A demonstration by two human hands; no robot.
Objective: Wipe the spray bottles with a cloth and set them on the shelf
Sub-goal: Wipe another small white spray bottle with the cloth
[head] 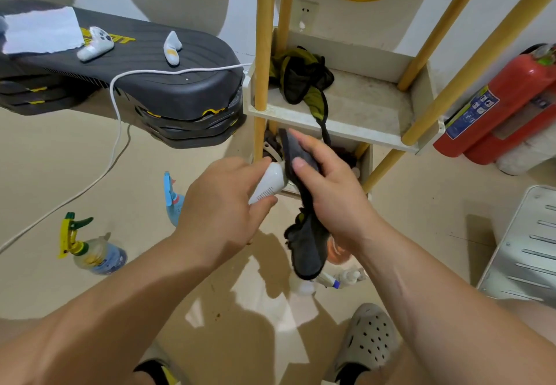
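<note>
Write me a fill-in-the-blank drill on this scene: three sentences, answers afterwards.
1. The left hand grips a ____ bottle.
2. The right hand holds a dark ____ against that bottle.
3. The yellow-triggered spray bottle sits on the ____.
Missing words: white; cloth; floor.

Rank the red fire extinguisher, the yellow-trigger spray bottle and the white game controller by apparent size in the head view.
1. red fire extinguisher, even though partly cut off
2. yellow-trigger spray bottle
3. white game controller, which sits farther away, so its true size is unsure
</note>
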